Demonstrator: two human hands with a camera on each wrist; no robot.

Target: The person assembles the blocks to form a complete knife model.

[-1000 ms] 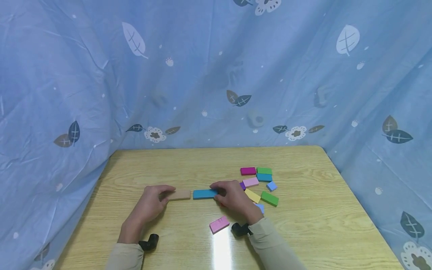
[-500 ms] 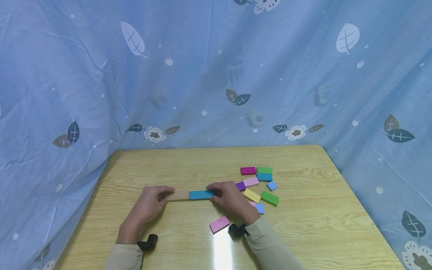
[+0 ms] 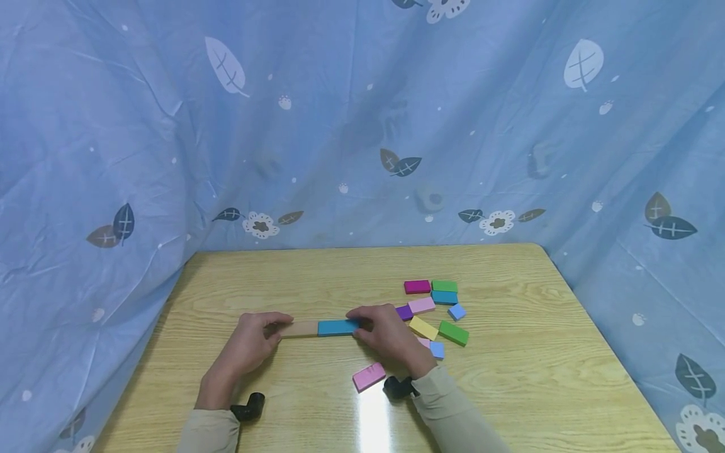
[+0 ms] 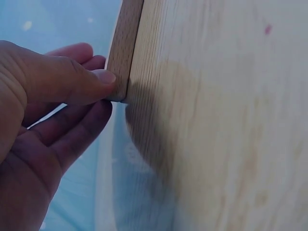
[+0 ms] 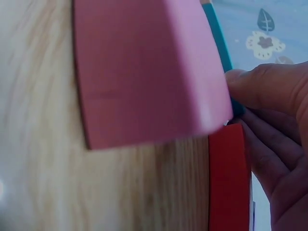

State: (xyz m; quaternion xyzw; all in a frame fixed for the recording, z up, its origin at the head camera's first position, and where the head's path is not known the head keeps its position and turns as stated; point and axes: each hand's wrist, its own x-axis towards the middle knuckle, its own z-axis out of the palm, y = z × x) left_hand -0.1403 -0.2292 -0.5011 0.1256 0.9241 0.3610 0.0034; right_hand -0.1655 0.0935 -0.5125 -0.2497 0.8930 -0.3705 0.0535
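Note:
A plain wooden block [image 3: 301, 328] and a blue block [image 3: 335, 328] lie end to end on the table, their short ends meeting. My left hand [image 3: 256, 340] pinches the wooden block's left end between thumb and fingers, as the left wrist view shows on the brown block [image 4: 124, 53]. At the other end, my right hand [image 3: 391, 332] pinches the blue block; in the right wrist view the thumb presses its teal edge [image 5: 219, 36]. A red block [image 5: 230, 178] lies right by the right fingers, hidden in the head view. A pink block [image 3: 369, 377] sits nearer me.
Right of my right hand lie a purple block [image 3: 404, 313], a light pink block [image 3: 421, 306], a yellow block [image 3: 423, 328], a green block [image 3: 454, 333] and several others. A blue patterned curtain [image 3: 340, 126] hangs behind the wooden table [image 3: 272, 270].
My right hand has slid the blue block left, closing the small gap to the wooden block. Over the last half second both hands stay still.

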